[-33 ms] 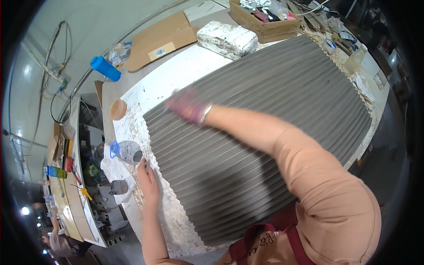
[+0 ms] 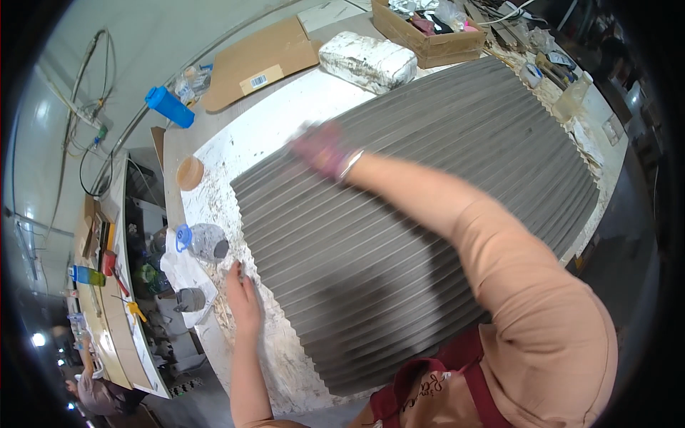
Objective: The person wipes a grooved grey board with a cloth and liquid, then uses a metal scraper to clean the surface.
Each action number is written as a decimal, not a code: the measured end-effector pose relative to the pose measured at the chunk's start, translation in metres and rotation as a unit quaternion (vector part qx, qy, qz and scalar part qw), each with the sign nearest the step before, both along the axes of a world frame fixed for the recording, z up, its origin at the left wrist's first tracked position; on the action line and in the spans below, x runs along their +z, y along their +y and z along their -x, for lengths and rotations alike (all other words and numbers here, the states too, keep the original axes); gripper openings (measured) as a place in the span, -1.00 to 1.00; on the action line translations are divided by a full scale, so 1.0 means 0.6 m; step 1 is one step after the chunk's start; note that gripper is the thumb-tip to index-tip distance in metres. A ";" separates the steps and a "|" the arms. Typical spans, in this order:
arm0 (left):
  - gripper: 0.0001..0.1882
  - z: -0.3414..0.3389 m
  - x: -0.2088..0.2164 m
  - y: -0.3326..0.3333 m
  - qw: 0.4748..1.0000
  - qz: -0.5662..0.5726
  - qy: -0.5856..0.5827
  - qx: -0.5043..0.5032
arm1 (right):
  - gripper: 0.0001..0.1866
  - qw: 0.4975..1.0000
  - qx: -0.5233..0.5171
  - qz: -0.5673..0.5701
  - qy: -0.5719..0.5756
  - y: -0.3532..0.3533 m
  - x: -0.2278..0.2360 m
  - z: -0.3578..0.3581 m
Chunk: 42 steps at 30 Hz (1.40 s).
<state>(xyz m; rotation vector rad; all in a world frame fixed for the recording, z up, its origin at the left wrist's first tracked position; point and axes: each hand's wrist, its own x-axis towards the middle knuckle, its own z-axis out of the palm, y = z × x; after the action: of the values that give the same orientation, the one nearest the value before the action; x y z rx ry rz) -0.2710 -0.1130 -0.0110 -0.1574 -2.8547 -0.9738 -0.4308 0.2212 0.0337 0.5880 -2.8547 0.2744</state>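
A large dark grey ribbed panel (image 2: 428,192) lies across the white-smeared table (image 2: 246,135), its ridges running lengthwise. My right hand (image 2: 322,151), in a purple-maroon glove, is over the panel's far left part. Motion blurs its fingers, so I cannot make out whether anything is in them. Beside the panel's left jagged edge is my bare left hand (image 2: 244,299), fingers stretched out and somewhat apart, with nothing visible in it. Close to its fingertips lies a clear plastic bottle (image 2: 207,241) with a blue handled cap, on its side.
Behind the panel sit a white-wrapped block (image 2: 367,63), a cardboard box of odds and ends (image 2: 428,50) and a flat cardboard piece (image 2: 260,60). A blue bottle (image 2: 170,107), a tan round lid (image 2: 190,173) and a dark cup (image 2: 190,299) are leftward. Another person (image 2: 100,392) is far left.
My right hand has shifted a little rightward and away from me along the panel's far edge. My left hand has moved only slightly, a bit to the right.
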 end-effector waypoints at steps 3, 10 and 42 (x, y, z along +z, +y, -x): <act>-0.57 -0.055 -0.028 -0.005 0.999 0.029 0.006 -0.034 | -0.83 0.976 -0.208 -0.056 -0.027 0.210 -0.022 0.057; -0.55 -0.053 -0.039 0.033 0.987 0.123 0.100 -0.019 | -0.53 0.980 0.068 0.046 0.181 0.017 -0.052 0.024; -0.57 -0.062 -0.036 0.026 0.988 0.140 0.061 0.018 | -0.74 0.982 0.157 -0.063 0.083 -0.265 -0.012 0.083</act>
<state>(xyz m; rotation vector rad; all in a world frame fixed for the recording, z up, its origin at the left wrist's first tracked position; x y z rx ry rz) -0.2337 -0.0974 -0.0323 -0.1833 -2.8547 -0.5336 -0.4809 0.0620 0.0266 1.0368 -2.6249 0.0877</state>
